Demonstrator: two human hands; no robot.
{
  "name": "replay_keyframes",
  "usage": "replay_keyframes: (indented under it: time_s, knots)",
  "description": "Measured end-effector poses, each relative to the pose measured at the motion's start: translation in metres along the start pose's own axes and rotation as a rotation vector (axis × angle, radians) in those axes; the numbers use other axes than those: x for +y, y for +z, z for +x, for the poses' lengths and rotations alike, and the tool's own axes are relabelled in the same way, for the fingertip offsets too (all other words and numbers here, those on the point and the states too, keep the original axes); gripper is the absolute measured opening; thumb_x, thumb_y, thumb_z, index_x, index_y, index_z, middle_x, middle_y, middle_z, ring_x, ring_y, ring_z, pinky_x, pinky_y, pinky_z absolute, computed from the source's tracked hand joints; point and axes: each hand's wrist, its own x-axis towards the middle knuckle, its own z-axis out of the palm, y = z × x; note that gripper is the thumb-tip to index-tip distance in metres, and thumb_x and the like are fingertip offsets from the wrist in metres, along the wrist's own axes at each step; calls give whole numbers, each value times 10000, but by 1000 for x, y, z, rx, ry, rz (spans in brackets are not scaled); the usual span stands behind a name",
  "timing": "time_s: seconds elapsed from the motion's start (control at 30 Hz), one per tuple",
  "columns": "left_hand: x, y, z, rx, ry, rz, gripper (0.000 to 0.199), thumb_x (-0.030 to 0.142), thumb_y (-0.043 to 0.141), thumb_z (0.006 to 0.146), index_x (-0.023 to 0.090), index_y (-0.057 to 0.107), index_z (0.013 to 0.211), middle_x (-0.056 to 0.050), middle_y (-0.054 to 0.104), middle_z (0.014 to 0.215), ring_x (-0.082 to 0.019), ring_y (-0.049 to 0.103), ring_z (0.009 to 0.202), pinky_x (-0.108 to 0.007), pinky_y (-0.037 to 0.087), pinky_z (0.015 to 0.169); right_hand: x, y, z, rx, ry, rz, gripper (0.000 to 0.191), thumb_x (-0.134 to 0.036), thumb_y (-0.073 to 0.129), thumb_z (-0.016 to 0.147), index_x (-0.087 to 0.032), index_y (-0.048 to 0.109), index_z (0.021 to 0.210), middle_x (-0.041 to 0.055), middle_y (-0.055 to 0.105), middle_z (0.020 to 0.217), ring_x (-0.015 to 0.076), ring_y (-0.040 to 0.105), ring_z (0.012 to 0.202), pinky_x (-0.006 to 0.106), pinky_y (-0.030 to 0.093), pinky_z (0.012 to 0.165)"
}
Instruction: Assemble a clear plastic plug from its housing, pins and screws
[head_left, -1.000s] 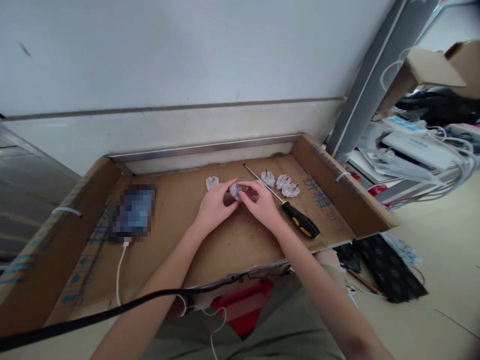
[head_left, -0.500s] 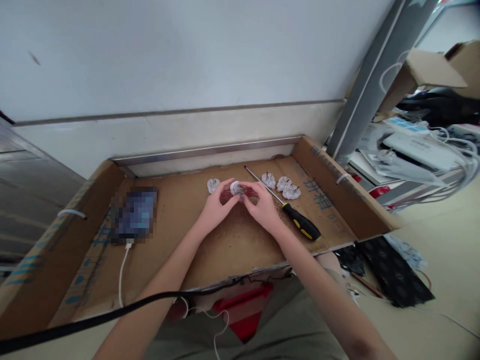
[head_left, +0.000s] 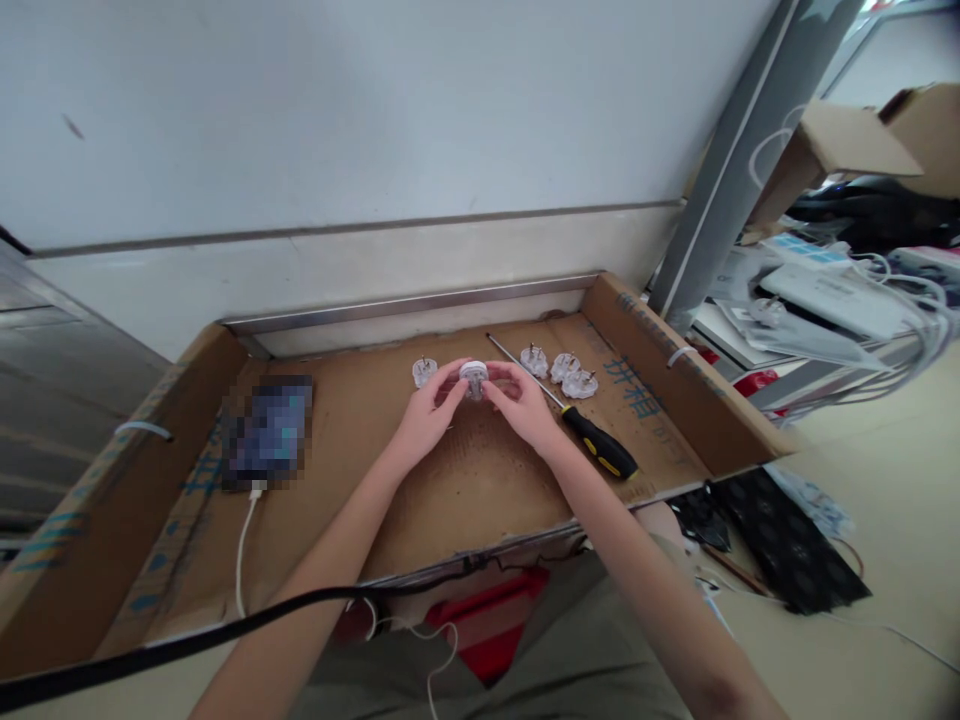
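Note:
Between both hands is a small white and clear plug piece (head_left: 473, 378), its metal parts facing me. My left hand (head_left: 433, 408) is closed on its left side, with the thumb on the near face. On the right side my right hand (head_left: 519, 400) grips it the same way. Just left of my left fingers lies a clear plug piece with upright pins (head_left: 424, 372). Similar plug pieces (head_left: 534, 360) sit in a group beyond my right hand. A black and yellow screwdriver (head_left: 600, 442) lies to the right, its shaft pointing away from me.
The work surface is a cardboard tray (head_left: 465, 500) with raised sides. A blurred-out phone (head_left: 268, 432) with a white charging cable (head_left: 243, 550) lies on the left. A black cable (head_left: 300, 600) crosses the near edge. A grey post (head_left: 720, 190) stands at the right.
The plug piece has turned in my fingers, so its metal face now points towards me. Both hands stay in nearly the same place. The view has shifted slightly.

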Motion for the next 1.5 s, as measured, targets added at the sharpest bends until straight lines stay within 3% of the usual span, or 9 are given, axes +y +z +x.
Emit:
replay_keyframes:
  time_s: [0.37, 0.7, 0.8, 0.93, 1.03, 1.2, 1.33, 1.4, 1.5]
  knots:
    - [0, 4, -2, 53, -17, 107, 329, 450, 464, 893, 205, 573, 1083, -65, 662, 1077, -203, 628, 966, -383, 499, 885, 1, 1, -3, -40, -20, 4, 320, -366, 527, 893, -127, 544, 1105, 63, 577, 1003, 99, 563, 825, 280, 518, 754]
    - [6, 2, -3, 42, -1, 127, 334, 436, 450, 906, 203, 592, 1098, -62, 659, 1090, -206, 621, 968, -368, 506, 863, -4, 2, -4, -46, -30, -11, 328, -376, 500, 907, -135, 514, 1129, 53, 562, 958, 51, 512, 681, 178, 476, 573]
    - [5, 1, -4, 19, 0, 101, 365, 433, 462, 902, 228, 553, 1190, -61, 632, 1174, -200, 612, 1017, -366, 497, 893, -3, 1, -6, -36, -46, -59, 340, -392, 481, 915, -136, 508, 1137, 55, 560, 962, 43, 499, 658, 167, 461, 548]
    - [5, 3, -4, -6, 29, 65, 387, 406, 437, 916, 229, 500, 1255, -79, 587, 1254, -194, 584, 1093, -368, 474, 938, -3, 1, -3, -32, -89, -171, 352, -409, 462, 921, -139, 517, 1140, 56, 573, 953, 57, 520, 681, 195, 483, 593]
    - [2, 1, -3, 42, 17, 71, 367, 403, 428, 917, 220, 540, 1214, -80, 596, 1244, -202, 571, 1110, -370, 461, 949, -10, 2, -6, 44, -149, -306, 363, -399, 494, 902, -152, 520, 1167, 70, 578, 1022, 94, 554, 789, 266, 504, 726]
    - [-6, -11, 6, 262, -76, -105, 429, 440, 549, 835, 176, 595, 1170, -106, 654, 1121, -212, 621, 951, -317, 524, 758, -32, -7, -54, 274, -229, -604, 329, -364, 509, 877, -225, 559, 1170, 70, 560, 1141, 177, 494, 1103, 385, 355, 1016]
    - [-6, -16, 9, 335, -143, -260, 364, 371, 574, 799, 186, 634, 1107, -86, 666, 1084, -191, 623, 882, -258, 517, 627, -31, -42, -107, 451, -170, -819, 353, -334, 559, 836, -222, 584, 1170, 118, 475, 1286, 299, 384, 1224, 557, 198, 1034]
    - [-3, -16, 8, 332, -185, -345, 350, 310, 570, 781, 193, 640, 1103, -76, 664, 1096, -171, 621, 851, -241, 508, 614, -25, -63, -121, 461, -151, -867, 325, -318, 539, 845, -208, 594, 1146, 126, 538, 1197, 289, 449, 1157, 554, 248, 1000]
    - [0, -19, 6, 326, -280, -505, 382, 244, 568, 743, 182, 633, 1114, -79, 657, 1108, -143, 617, 790, -214, 490, 587, -29, -81, -125, 424, -195, -863, 231, -312, 547, 843, -208, 625, 1034, 78, 611, 1006, 206, 549, 984, 426, 401, 921]
